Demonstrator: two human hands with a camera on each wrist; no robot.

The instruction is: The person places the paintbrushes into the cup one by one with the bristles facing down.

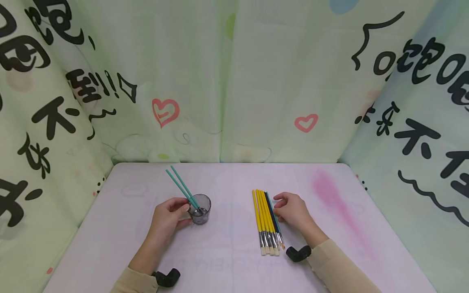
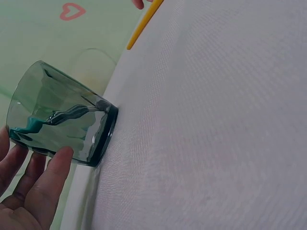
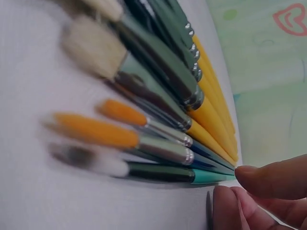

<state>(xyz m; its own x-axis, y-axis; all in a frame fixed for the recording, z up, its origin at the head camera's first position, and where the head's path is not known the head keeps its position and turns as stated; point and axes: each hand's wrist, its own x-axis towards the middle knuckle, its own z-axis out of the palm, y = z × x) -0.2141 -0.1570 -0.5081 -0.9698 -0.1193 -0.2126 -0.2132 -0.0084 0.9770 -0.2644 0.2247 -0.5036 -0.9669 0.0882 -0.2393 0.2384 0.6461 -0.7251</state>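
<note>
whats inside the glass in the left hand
Two teal-handled brushes lean in the glass, handles sticking out past the rim, dark lower parts showing through it. The left hand covers part of its side; the brush tips cannot be made out clearly.

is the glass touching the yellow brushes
Apart: the head view shows bare tabletop between the glass and the yellow brushes.

Pale green curtains [image 1: 264, 73] with black lettering [image 1: 51, 124] and red heart outlines [image 1: 165, 114] enclose the pale pink surface [image 1: 227, 260] on three sides.
</note>
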